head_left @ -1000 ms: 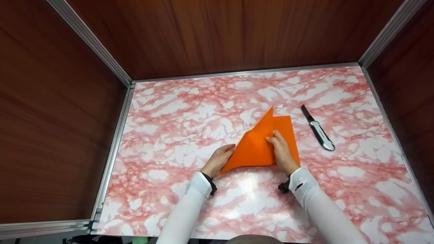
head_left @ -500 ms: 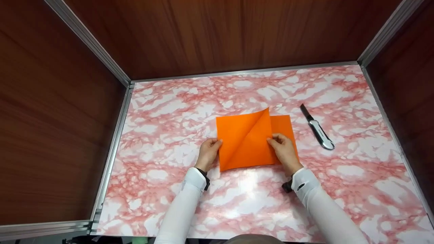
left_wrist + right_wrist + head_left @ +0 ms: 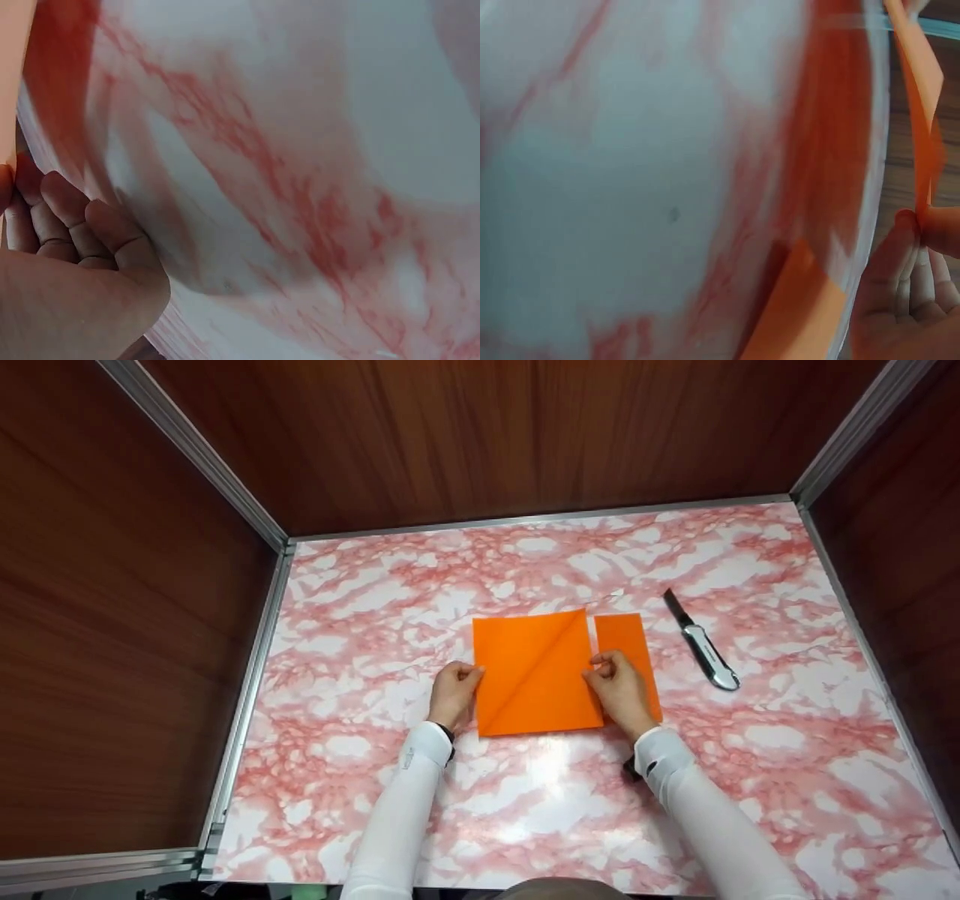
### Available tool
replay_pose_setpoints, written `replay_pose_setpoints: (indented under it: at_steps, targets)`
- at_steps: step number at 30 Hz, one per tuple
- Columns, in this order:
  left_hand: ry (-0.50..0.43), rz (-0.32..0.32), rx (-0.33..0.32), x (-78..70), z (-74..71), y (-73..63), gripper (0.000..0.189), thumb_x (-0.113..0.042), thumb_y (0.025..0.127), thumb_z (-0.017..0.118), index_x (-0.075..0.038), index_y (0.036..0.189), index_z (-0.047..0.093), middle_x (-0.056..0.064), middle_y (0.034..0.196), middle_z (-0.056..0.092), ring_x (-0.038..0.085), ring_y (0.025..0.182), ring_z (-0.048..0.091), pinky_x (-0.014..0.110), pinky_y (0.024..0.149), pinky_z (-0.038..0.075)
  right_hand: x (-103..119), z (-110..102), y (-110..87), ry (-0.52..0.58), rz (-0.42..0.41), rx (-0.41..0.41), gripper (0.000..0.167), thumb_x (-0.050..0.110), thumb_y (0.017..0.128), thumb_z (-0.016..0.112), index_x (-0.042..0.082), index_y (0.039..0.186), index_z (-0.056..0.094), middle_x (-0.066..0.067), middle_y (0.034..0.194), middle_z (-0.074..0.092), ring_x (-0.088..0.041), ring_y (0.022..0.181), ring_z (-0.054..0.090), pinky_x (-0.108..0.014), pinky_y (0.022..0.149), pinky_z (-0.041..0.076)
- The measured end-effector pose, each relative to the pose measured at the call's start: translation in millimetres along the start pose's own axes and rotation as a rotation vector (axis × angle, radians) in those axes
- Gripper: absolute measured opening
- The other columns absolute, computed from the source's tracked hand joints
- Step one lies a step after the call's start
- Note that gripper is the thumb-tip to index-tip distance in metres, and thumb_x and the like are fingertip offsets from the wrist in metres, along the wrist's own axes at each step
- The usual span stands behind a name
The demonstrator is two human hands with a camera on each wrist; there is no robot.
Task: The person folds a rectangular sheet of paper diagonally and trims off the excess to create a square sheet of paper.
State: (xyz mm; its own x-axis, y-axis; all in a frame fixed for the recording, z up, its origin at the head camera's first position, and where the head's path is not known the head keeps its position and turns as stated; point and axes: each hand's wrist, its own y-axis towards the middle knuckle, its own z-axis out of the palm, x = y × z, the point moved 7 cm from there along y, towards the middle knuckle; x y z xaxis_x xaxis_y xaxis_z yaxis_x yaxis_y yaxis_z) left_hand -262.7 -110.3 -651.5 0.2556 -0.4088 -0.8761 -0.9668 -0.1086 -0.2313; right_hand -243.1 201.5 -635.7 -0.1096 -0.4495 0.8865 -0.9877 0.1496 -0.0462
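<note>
An orange paper square [image 3: 529, 671] with a diagonal crease is spread between both hands. My left hand [image 3: 454, 690] pinches its left edge between thumb and fingers; in the left wrist view that edge shows at the far left beside the curled fingers [image 3: 67, 206]. My right hand [image 3: 619, 690] pinches the right edge, and the right wrist view shows the sheet [image 3: 922, 97] standing up from thumb and fingertip, off the table. A narrow orange paper strip [image 3: 626, 634] lies on the table under the right hand, which hides part of it.
A utility knife [image 3: 705, 649] with its dark blade out lies right of the strip, blade pointing away. The red and white marbled table [image 3: 375, 585] is bordered by brown wood-look panels [image 3: 480, 442] with metal rails at the back and sides.
The sheet has been opened from its diagonal fold into a flat square. Both hands have shifted left with it, leaving a gap between it and the strip.
</note>
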Motion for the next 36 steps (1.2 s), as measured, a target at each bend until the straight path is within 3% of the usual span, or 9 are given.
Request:
replay_pose_setpoints:
  at_steps: [9,17,26,36]
  targets:
    - [0.243,0.058,0.001,-3.0,1.7,2.2,0.018,-0.034,0.101,0.067,-0.016,0.099,0.071,-0.002,0.081,0.067,0.016,0.07,0.062,0.035,0.073,0.052,4.1,10.9,8.2,-0.26,-0.16,0.012,0.018,0.008,0.093,0.072,0.007,0.107,0.061,-0.009,0.084,0.064,-0.03,0.075,0.059,-0.041,0.071,0.046]
    - [0.378,0.13,-0.031,-5.2,4.4,5.0,0.017,-0.031,0.101,0.067,-0.015,0.095,0.068,-0.002,0.077,0.064,0.017,0.068,0.06,0.036,0.072,0.051,10.3,24.5,10.2,-0.438,-0.249,0.108,0.032,0.006,0.096,0.07,0.003,0.128,0.072,-0.019,0.109,0.071,-0.039,0.099,0.063,-0.052,0.093,0.049]
    - [0.493,0.192,-0.071,-6.3,8.5,8.8,0.018,-0.031,0.099,0.071,-0.015,0.09,0.067,-0.002,0.08,0.066,0.02,0.072,0.063,0.039,0.073,0.052,13.7,27.8,9.1,-0.514,-0.288,0.112,0.029,0.005,0.095,0.071,-0.001,0.123,0.073,-0.02,0.096,0.067,-0.039,0.088,0.06,-0.051,0.084,0.05]
    - [0.544,0.271,-0.125,-6.7,11.3,9.2,0.017,-0.028,0.098,0.071,-0.014,0.09,0.067,-0.001,0.081,0.066,0.023,0.073,0.065,0.041,0.072,0.052,15.5,28.9,8.3,-0.564,-0.323,0.078,0.025,0.006,0.094,0.071,0.0,0.118,0.076,-0.018,0.093,0.062,-0.039,0.091,0.056,-0.05,0.081,0.048]
